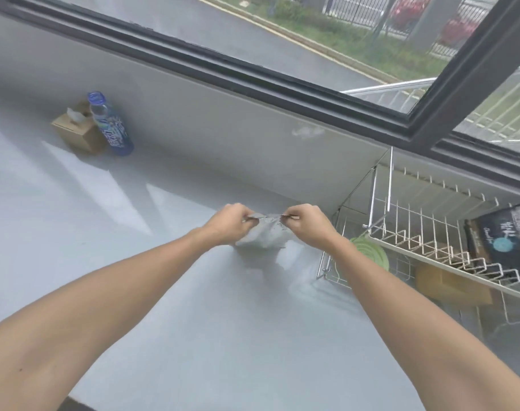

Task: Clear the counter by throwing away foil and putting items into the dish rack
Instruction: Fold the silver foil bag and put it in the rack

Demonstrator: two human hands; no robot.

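A: Silver foil [263,232] dead centre, pinched between both hands, lower edge on or just above the counter [193,307].

B: Grip?

A: Left hand [230,222] closed on the foil's top corner at 9 o'clock, right hand [307,222] closed on the corner at 3 o'clock. Fingers curled tight, thumb side pinching. Sheet hangs crumpled below and between the fingertips, top edge pulled taut.

B: Progress?

A: Looks early-to-mid. Foil in hand, not binned; no bin in view. Dish rack [430,247] at 3 o'clock already holds a dark packet [507,232] on the upper tier, a green round thing [368,250] and a brown box [451,289] below.

B: Left on the counter?

A: Blue bottle [110,124] and tissue box [78,129] at 10 o'clock, against the wall, touching or just beside each other, well apart from the hands. Whether either goes in the rack, can't tell. Probably next: ball up the foil, toss it.
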